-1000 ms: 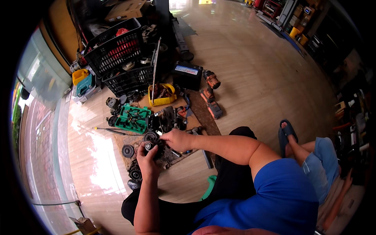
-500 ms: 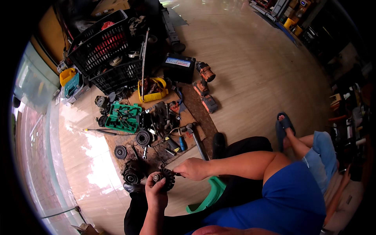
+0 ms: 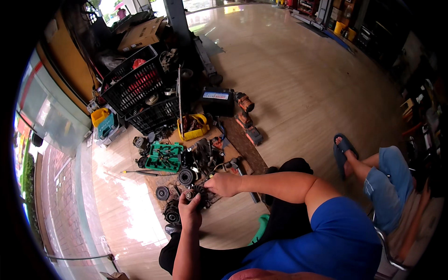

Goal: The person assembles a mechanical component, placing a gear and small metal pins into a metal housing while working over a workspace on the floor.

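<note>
My left hand [image 3: 190, 213] is closed round a dark, toothed rotor [image 3: 189, 196] with a bright metal hub, held above the floor parts. My right hand [image 3: 225, 184] is closed at the rotor's right side; what its fingers pinch is too small and dark to tell. Just beyond them lie a black grooved pulley [image 3: 186, 176] and a flat round disc [image 3: 162, 193]. A dark round housing [image 3: 171, 214] sits by my left foot. Further out is an open green tool case [image 3: 164, 157]. A hammer [image 3: 237, 164] lies beyond my right hand, its handle partly behind my forearm.
Black crates [image 3: 135, 84] stand at the far left, with a yellow container [image 3: 195, 132] in front. A car battery [image 3: 218, 102] and orange-black power tools [image 3: 245, 103] stand on the floor. A green stool [image 3: 260, 229] shows beneath me. Another person's sandalled foot [image 3: 344, 144] is at right.
The view has tilted up, showing more of the far floor and doorway. Both hands have carried the rotor forward, nearer the parts on the floor.
</note>
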The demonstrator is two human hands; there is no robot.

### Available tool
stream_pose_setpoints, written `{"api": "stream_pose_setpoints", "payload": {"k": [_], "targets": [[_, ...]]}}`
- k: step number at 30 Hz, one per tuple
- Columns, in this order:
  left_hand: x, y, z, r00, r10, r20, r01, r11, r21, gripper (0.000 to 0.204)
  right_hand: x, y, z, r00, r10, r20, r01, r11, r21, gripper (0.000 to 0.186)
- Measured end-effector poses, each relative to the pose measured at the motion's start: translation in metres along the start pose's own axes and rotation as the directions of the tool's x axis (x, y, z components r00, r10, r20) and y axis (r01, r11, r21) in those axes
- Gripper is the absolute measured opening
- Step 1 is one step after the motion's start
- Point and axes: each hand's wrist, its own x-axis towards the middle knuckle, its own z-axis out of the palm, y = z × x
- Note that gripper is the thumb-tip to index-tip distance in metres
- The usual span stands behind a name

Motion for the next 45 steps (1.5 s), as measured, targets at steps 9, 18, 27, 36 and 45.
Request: {"api": "stream_pose_setpoints", "payload": {"k": [9, 18, 27, 36, 45], "targets": [[0.007, -0.005, 0.002, 1.000, 0.016, 0.002, -0.016, 0.999, 0.031, 0.027, 0.003, 0.018, -0.005, 0.998, 0.000, 0.069, 0.013, 0.982, -0.191, 0.016], [0.021, 0.013, -0.014, 0.998, 0.061, 0.003, -0.058, 0.965, -0.256, 0.020, 0.018, 0.043, -0.032, 0.993, 0.027, -0.112, -0.043, 0.988, -0.145, 0.016], [0.035, 0.012, -0.027, 0.995, 0.079, -0.056, -0.091, 0.958, -0.271, 0.021, 0.027, 0.026, -0.063, 0.928, 0.358, 0.099, -0.327, 0.914, -0.239, 0.025], [0.027, 0.003, -0.019, 0.993, 0.097, 0.069, -0.082, 0.979, -0.188, 0.023, 0.039, 0.015, -0.007, 0.998, -0.057, -0.040, 0.057, 0.998, 0.015, 0.016], [0.027, 0.008, -0.023, 0.997, 0.070, 0.046, -0.058, 0.974, -0.220, 0.025, 0.032, 0.031, -0.016, 0.994, -0.055, -0.090, 0.045, 0.993, -0.112, 0.018]]}}
